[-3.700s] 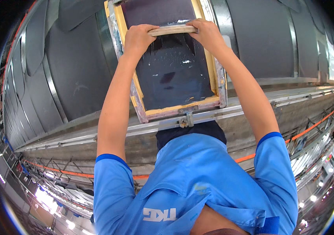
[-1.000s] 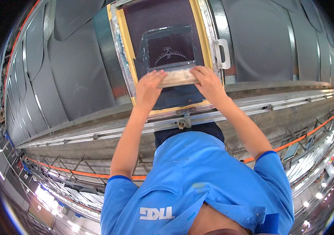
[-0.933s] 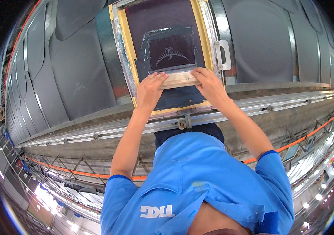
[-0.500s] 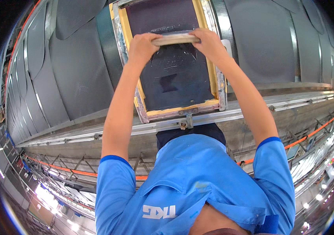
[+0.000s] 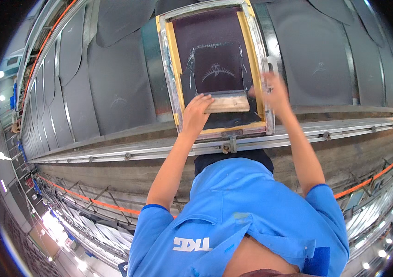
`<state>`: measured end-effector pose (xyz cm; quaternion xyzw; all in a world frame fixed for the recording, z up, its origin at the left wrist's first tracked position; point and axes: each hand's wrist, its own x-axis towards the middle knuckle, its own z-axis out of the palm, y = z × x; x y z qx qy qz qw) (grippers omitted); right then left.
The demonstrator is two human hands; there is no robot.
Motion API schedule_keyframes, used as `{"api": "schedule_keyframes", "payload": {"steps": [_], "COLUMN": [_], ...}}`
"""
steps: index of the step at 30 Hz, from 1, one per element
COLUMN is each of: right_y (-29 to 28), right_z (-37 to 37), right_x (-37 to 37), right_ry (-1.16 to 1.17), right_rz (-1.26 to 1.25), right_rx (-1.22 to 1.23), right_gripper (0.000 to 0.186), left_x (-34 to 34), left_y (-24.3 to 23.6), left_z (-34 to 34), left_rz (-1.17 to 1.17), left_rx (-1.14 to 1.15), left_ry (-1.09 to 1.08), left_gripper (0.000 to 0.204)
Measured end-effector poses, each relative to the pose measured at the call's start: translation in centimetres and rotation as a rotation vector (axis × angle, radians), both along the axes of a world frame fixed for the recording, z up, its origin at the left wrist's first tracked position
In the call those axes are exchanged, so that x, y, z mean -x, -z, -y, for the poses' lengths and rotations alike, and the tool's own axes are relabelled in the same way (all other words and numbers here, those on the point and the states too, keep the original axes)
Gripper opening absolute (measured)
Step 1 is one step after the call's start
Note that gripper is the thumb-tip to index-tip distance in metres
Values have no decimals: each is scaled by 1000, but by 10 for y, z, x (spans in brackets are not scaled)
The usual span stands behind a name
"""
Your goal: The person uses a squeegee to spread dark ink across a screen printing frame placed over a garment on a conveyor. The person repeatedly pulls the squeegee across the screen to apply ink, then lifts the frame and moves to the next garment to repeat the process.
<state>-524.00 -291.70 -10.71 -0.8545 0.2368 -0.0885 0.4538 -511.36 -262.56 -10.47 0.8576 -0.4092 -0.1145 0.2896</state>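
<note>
A screen-printing frame (image 5: 168, 74) with yellow tape along its inner edges lies over the long table in front of me. Its dark mesh carries a pale arc-shaped design. Near the frame's close end a wooden squeegee (image 5: 228, 104) rests on the mesh, tilted toward me. My left hand (image 5: 196, 112) is closed on the squeegee's left end, fingers over its top. Off the squeegee, my right hand (image 5: 276, 94) hovers by the frame's right side, below a white handle (image 5: 270, 67). Motion blur smears its fingers.
Dark grey sheets (image 5: 118, 87) lie in a row along the table on both sides of the frame. A metal rail (image 5: 159, 150) runs along the near edge, with a clamp (image 5: 229, 145) at the frame's close end. An orange strip (image 5: 99, 202) lies behind me.
The squeegee has come down the mesh toward me. My right hand has let go of it and moved to the frame's right side. The pale design on the mesh now shows.
</note>
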Motion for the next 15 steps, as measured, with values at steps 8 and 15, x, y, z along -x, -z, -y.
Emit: {"api": "schedule_keyframes", "payload": {"steps": [8, 15], "right_y": [24, -12], "right_z": [54, -40], "right_x": [-68, -112], "right_ry": [395, 401], "right_rz": [15, 172], "right_rx": [78, -20], "right_gripper": [29, 28], "left_x": [18, -6], "left_y": [-4, -28], "left_z": [-11, -96], "left_rz": [44, 18], "left_rx": [65, 123], "left_ry": [2, -117], "left_gripper": [57, 59]}}
